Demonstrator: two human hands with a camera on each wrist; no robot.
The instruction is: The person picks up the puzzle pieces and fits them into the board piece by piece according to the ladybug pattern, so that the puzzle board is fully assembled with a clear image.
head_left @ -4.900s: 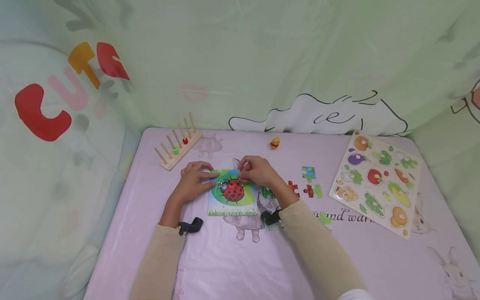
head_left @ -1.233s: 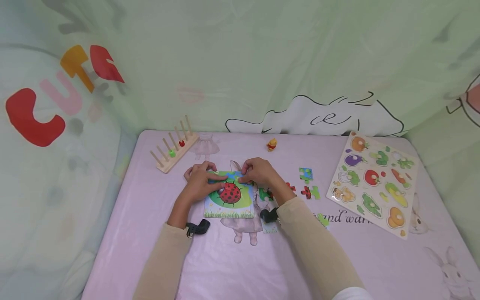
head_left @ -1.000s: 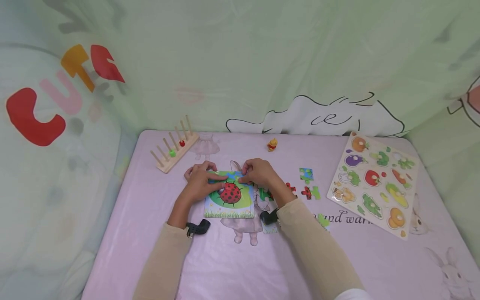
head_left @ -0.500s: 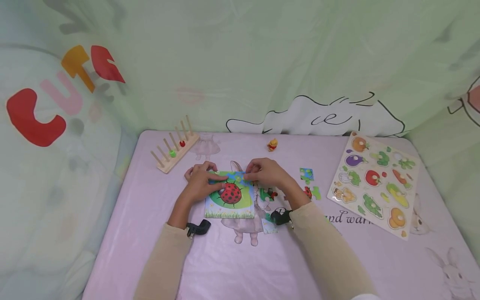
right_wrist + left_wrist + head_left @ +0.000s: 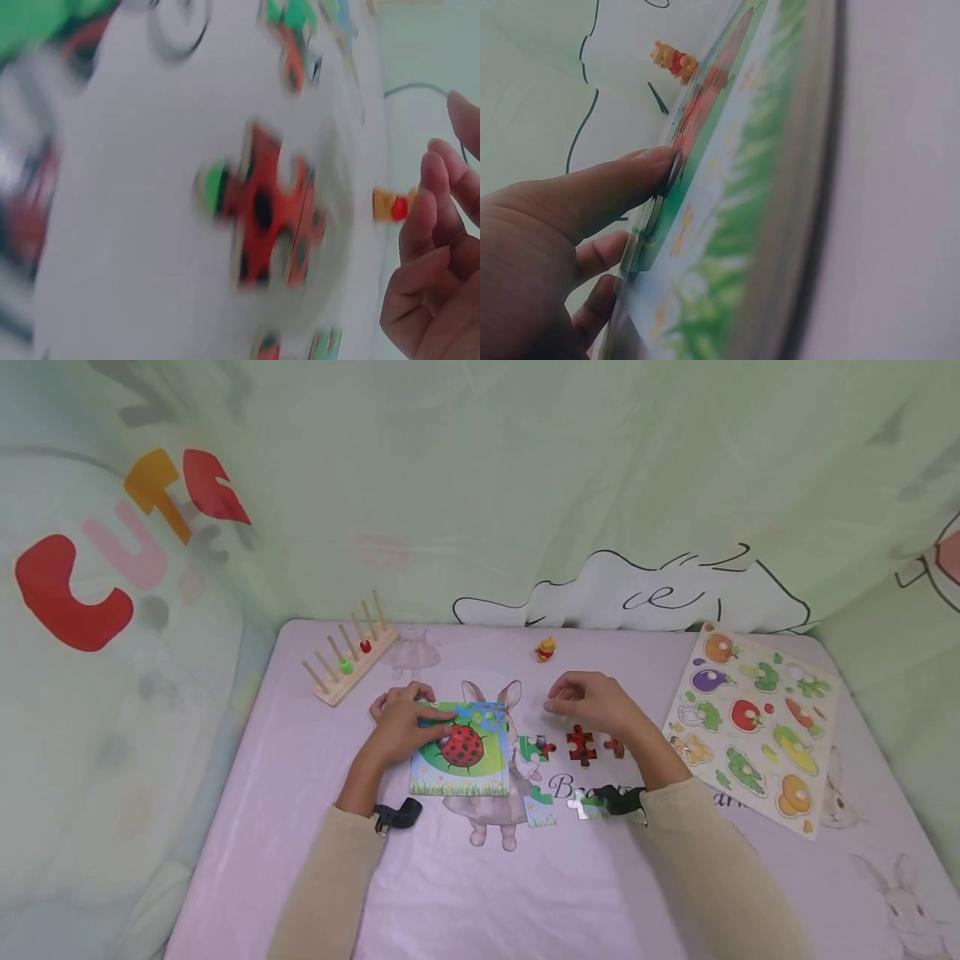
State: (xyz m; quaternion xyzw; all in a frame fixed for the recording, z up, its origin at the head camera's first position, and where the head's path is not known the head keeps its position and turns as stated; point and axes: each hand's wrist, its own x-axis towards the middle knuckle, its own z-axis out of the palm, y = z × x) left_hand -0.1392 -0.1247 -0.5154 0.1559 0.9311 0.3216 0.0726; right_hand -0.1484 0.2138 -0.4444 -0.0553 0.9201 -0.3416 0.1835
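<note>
1. Near the middle of the head frame, lying flat: ladybird board (image 5: 459, 782).
2. On its upper left, pressing lightly: left hand (image 5: 399, 727), thumb and forefinger extended over the board's face.
3. Right of centre, raised above the table: right hand (image 5: 596, 702), fingers loosely bent, gap before the thumb, holding nothing visible.
4. Just below it: red puzzle piece (image 5: 580, 745), with green-and-red piece (image 5: 536, 748) to its left.
5. Upper middle: bear figure (image 5: 546, 650).

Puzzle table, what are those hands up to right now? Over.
Left hand resting on ladybug board. Right hand clear of the board, apparently empty. Loose puzzle pieces lie to the board's right; nothing seen blocking the right hand.
</note>
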